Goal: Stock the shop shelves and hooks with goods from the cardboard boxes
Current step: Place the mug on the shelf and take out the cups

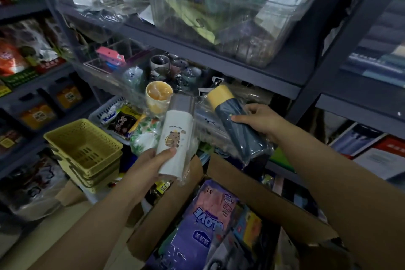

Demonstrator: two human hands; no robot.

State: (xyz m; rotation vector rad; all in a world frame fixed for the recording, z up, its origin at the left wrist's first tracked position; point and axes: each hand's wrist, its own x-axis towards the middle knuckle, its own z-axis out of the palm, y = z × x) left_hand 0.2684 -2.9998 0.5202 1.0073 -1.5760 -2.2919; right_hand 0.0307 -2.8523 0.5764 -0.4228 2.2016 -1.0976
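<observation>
1. Nearest you, the open cardboard box (252, 193) still holds goods, a purple glove pack (208, 226) on top.
2. Your left hand (151, 164) grips the white bear-print bottle (175, 136) near its base, upright in its plastic sleeve; keep it vertical as you lift.
3. Your right hand (260, 119) is clamped round the dark blue bottle (236, 125), tilted, yellow cap pointing far-left.
4. Beyond them, the middle shelf (252, 82) is crowded with wrapped cups (158, 96); I'd seat one bottle at a time, in a gap beside the cups.
</observation>
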